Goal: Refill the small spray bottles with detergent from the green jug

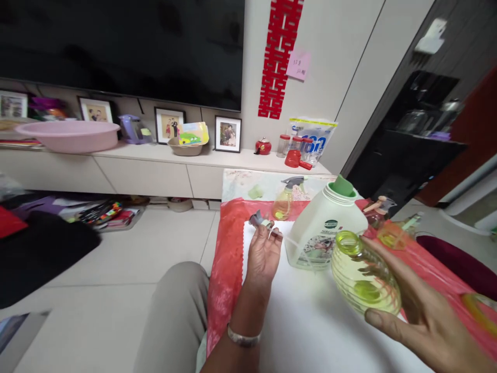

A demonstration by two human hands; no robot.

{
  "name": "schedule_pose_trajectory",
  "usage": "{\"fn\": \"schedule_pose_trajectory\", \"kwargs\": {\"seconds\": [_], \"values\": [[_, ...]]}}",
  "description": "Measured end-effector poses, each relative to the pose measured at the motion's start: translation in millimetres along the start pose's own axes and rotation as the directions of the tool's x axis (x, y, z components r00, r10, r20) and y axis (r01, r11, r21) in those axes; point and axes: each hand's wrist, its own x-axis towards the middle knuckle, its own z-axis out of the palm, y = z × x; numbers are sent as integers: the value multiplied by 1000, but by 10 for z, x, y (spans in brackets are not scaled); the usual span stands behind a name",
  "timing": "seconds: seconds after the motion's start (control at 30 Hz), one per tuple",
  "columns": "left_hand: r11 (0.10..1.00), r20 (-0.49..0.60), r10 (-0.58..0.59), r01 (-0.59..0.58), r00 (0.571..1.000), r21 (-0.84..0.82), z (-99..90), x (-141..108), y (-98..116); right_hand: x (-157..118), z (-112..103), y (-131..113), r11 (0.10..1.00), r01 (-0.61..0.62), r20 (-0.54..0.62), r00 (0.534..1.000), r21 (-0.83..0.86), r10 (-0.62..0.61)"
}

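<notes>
Two bare hands work at the desk, with the jug [314,223] as the main marker. Nearest, in front of the jug and to its right, the right hand [430,316] has a yellow bottle [367,285], its fingers spread wide around the side and the thumb at the lower edge. The bottle is tilted, its mouth open; whether it contains liquid, I cannot tell. Left of the jug, the left hand [264,254], palm up, grasps a sprayer [256,219] between thumb and fingers, nearly closed, the thin tube reaching toward the jug's front.

As I judge it, things are midway: sprayer and bottle are apart, not yet joined, and the jug's neck is open, a green spout [344,185] showing in it. Behind the jug, to its left, a spray bottle [284,203] stands with its head on. Farther back still is a cabinet [147,177].
</notes>
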Motion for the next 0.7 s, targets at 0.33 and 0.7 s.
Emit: {"fn": "schedule_pose_trajectory", "kwargs": {"seconds": [0.33,0.7], "values": [[980,90,187,-179,978,-90,60,13,183,-184,236,372,992,44,63,997,-121,-36],[983,211,157,-172,965,56,78,-137,97,-246,305,244,990,-44,75,996,-136,54]]}}
